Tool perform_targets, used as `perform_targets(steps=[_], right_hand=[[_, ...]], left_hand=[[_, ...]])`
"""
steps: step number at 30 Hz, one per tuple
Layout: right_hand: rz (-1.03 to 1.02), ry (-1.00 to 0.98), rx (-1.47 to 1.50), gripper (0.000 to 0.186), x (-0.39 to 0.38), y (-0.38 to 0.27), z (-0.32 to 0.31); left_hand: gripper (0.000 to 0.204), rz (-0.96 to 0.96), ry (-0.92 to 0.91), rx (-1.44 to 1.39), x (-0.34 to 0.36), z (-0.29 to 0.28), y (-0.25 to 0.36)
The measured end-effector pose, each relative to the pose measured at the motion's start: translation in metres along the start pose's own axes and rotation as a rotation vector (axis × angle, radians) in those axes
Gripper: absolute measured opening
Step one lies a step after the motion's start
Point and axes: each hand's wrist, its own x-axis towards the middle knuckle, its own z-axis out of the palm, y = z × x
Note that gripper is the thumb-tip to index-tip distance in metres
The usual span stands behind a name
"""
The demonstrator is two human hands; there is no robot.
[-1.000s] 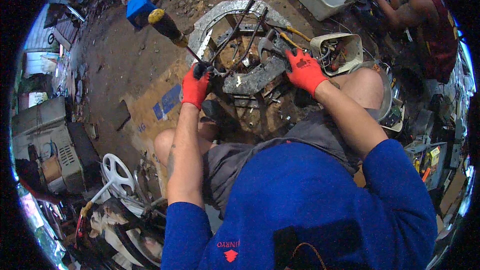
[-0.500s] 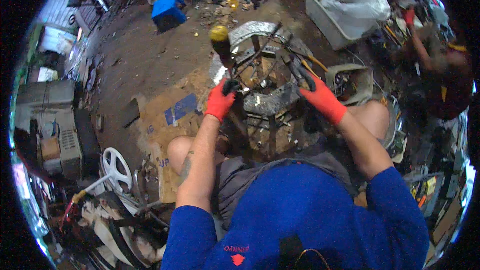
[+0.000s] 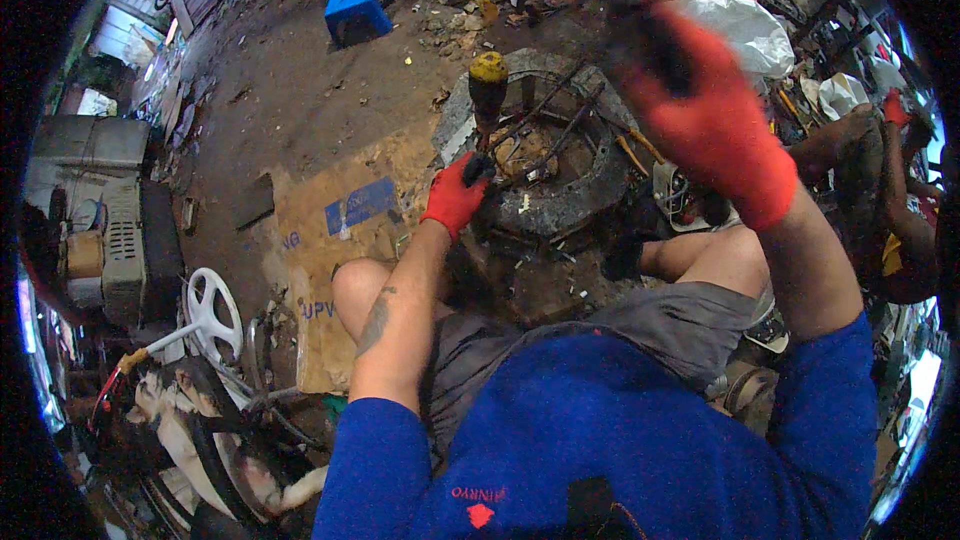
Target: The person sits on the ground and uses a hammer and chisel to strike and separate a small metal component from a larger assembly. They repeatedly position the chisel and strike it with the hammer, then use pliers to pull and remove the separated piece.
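Standing nearly upright over the left side of a ring-shaped metal frame (image 3: 560, 212), the screwdriver (image 3: 488, 93) aims its handle's butt up and away from the left hand (image 3: 458, 198), which pinches it low on the slender shaft; the tip is hidden. That hand is the nearer one, touching the tool. The right hand (image 3: 708, 122) hangs well apart, off to the right and seemingly higher, its fingers apparently curled, though blur makes it impossible to tell what they grip, if anything. The screwdriver's handle looks dark and worn, capped in scuffed yellow.
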Motion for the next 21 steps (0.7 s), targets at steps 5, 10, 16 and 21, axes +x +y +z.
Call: perform_targets(steps=[5,10,16,21], right_hand=[[0.034,-0.309,-0.046,0.054,-0.020,0.014,0.015],[0.217,-0.253,0.338,0.055,-0.012,-0.004,-0.016],[0.295,-0.150,0.345,0.058,-0.044,0.014,0.010],[0.443,-0.246,0.229,0.059,-0.083,0.038,0.037]], left_hand=[[0.039,-0.027,-0.032,0.047,-0.005,0.006,-0.019],[0.037,-0.027,-0.001,-0.009,0.003,0.002,-0.019],[0.032,-0.031,0.085,-0.116,0.005,-0.009,-0.016],[0.033,-0.120,0.041,-0.193,0.007,-0.009,-0.023]])
